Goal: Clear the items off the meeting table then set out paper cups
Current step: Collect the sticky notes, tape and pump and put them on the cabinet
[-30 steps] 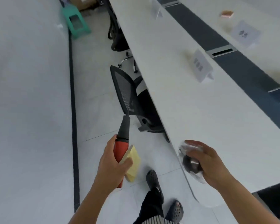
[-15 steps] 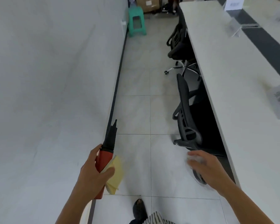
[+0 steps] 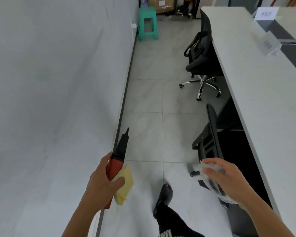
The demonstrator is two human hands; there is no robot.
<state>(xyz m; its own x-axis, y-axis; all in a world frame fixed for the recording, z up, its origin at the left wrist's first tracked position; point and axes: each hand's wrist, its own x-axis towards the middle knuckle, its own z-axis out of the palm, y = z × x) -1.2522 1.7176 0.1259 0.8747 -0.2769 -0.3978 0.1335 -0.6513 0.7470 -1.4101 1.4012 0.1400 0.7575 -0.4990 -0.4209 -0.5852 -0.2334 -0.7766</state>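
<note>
Wall (image 3: 50,82): pale grey, fills the left half of the frame.
Floor (image 3: 147,100): grey tiles, a strip up the middle.
Table (image 3: 263,100): long white top down the right edge, with a dark band at upper right.
Far chair (image 3: 200,53): black, chrome base, pushed against the table at upper right.
Near chair (image 3: 210,139): black mesh back, right of centre, tucked under the table.
Stool (image 3: 148,23): green plastic, top centre by the wall.
Left hand (image 3: 101,183): lower centre, over the floor, fingers wrapped round tool and pad together.
Right hand (image 3: 229,178): lower right, beside the table edge, fingers curled round the bag.
Tool (image 3: 117,161): red body, black pointed tip aimed up-frame.
Pad (image 3: 126,187): yellow, pressed to the tool under the thumb.
Bag (image 3: 214,185): clear plastic, dark contents, blurred.
Cards (image 3: 267,44): two standing on the table, upper right.
Shoe (image 3: 166,192): dark, bottom centre.
</note>
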